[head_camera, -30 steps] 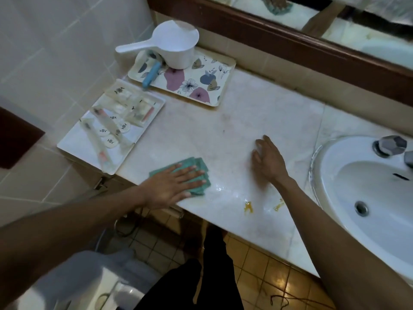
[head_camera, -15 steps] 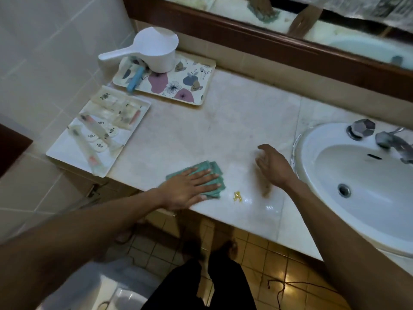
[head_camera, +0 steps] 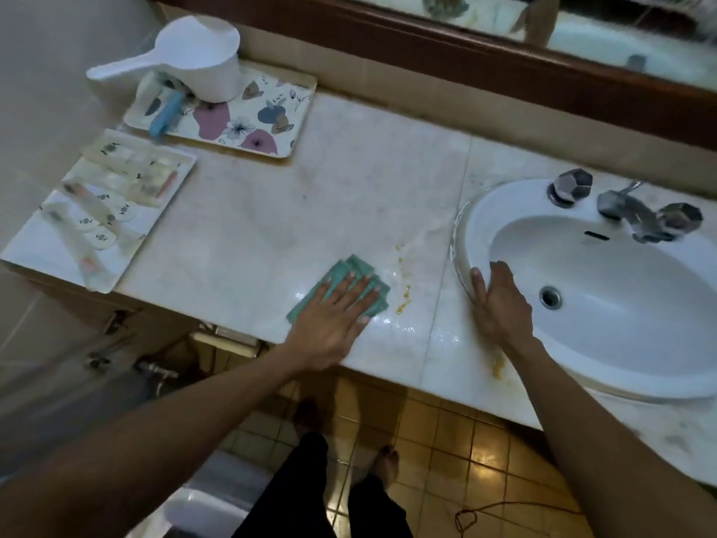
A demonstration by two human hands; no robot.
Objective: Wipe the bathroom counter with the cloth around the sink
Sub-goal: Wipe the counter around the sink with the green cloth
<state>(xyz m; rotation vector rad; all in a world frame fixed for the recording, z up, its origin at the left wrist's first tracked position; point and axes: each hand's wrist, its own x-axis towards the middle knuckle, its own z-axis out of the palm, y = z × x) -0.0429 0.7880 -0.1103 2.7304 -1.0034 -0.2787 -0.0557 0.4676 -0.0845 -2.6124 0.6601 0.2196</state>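
A folded teal cloth lies flat on the pale marble counter near its front edge. My left hand presses down on the cloth with fingers spread. Small yellow smears mark the wet counter just right of the cloth. My right hand rests flat on the left rim of the white sink, holding nothing. Another yellow smear sits by my right wrist at the counter's edge.
A floral tray with a white ladle cup and a blue item stands at the back left. A white tray of toiletries overhangs the left end. Chrome taps sit behind the basin. A wood-framed mirror runs along the back.
My left hand has slid the cloth rightward along the front of the counter toward the yellow smears. My right hand has moved from the counter onto the sink's rim.
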